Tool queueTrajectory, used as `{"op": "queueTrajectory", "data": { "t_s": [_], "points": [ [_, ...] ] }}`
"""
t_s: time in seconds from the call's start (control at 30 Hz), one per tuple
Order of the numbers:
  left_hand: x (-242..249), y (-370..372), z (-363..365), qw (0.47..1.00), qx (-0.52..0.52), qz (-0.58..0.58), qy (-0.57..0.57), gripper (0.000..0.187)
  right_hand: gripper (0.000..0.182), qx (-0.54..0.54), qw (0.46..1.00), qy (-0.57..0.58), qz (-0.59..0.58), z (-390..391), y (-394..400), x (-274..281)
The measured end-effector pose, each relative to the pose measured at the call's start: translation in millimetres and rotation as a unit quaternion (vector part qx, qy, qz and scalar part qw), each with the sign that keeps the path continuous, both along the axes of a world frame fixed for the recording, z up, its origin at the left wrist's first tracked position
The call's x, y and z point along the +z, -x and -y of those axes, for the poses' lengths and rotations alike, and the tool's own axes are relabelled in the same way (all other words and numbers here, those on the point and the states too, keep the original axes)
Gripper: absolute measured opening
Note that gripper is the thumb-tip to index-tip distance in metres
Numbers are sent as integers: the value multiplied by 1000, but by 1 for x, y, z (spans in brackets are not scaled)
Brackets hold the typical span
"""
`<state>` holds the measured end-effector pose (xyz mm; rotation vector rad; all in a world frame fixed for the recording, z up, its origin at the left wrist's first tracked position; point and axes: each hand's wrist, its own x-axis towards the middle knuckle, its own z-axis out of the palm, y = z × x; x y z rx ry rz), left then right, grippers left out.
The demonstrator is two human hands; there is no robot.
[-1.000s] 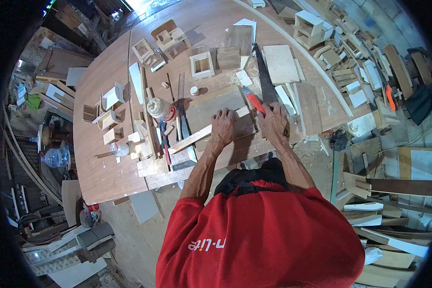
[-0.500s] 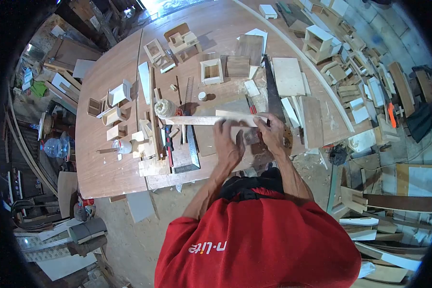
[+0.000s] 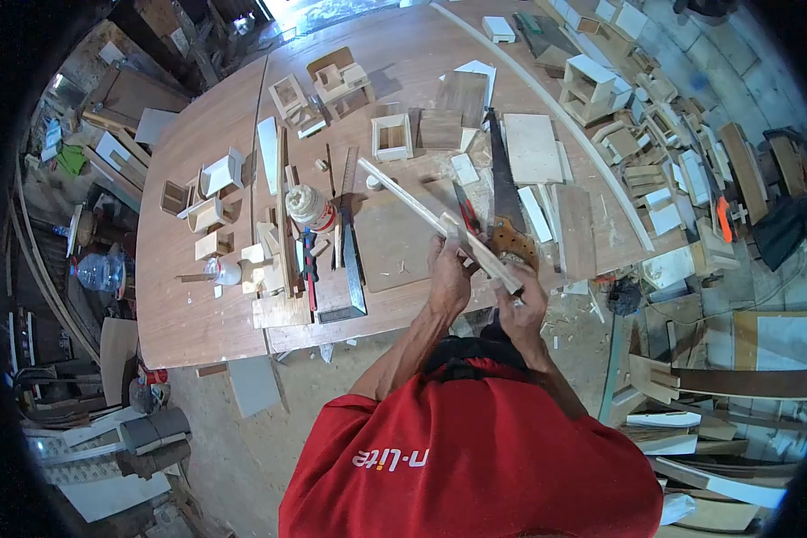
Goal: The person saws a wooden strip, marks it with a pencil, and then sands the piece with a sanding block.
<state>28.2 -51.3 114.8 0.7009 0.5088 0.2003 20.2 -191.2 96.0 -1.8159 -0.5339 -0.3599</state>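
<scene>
A long pale wooden strip (image 3: 408, 199), with a shorter piece lying along its near end, slants up and left over the table's front edge. My left hand (image 3: 450, 276) is closed around it near the middle. At its lower right end my right hand (image 3: 522, 303) grips the wood with bent fingers. Just beyond my hands is a handsaw (image 3: 501, 170) with a brown handle. Left of the strip, a dark metal square (image 3: 353, 269) and a jar (image 3: 308, 208) with a pale, crusted top rest on the table.
Small wooden furniture models, such as a chair (image 3: 341, 82) and an open box (image 3: 393, 137), stand farther back on the table (image 3: 179, 314). Flat boards (image 3: 531, 148) lie right of the saw. A long curved strip (image 3: 583, 139) runs along the right side.
The strip has swung from nearly level to a steep slant, its left end now pointing away from me. Both hands have moved nearer my body and to the right.
</scene>
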Motion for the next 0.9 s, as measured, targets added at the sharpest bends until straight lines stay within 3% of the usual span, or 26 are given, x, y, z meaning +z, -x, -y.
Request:
{"op": "queueTrajectory", "data": {
  "t_s": [0.17, 0.3, 0.37, 0.47, 0.53, 0.63, 0.9],
  "points": [
    [9, -18, 15, 997, 58, -2, 41, 31, 36, 23, 994, 39, 96, -2, 8, 10],
    [8, -19, 10, 998, 25, 50, -5, 29, 31, 38, 994, 58, 87, -1, 12, 38],
    [5, -17, 8, 998, 26, 53, -11, 27, 30, 50, 998, 43, -11, -2, 19, 45],
    [8, -12, 3, 998, -23, 43, -41, 36, 35, 29, 996, 68, -52, -4, 18, 33],
    [7, -10, 0, 993, -75, 88, 18, 47, 36, 32, 996, 76, -34, -4, 18, 31],
    [11, -9, -2, 992, -84, 67, 63, 56, 37, 36, 995, 90, -21, -2, 19, 32],
    [-2, -13, -3, 993, -62, 80, 53, 54, 36, 72, 993, 85, -42, -1, 20, 33]
  ]
}}
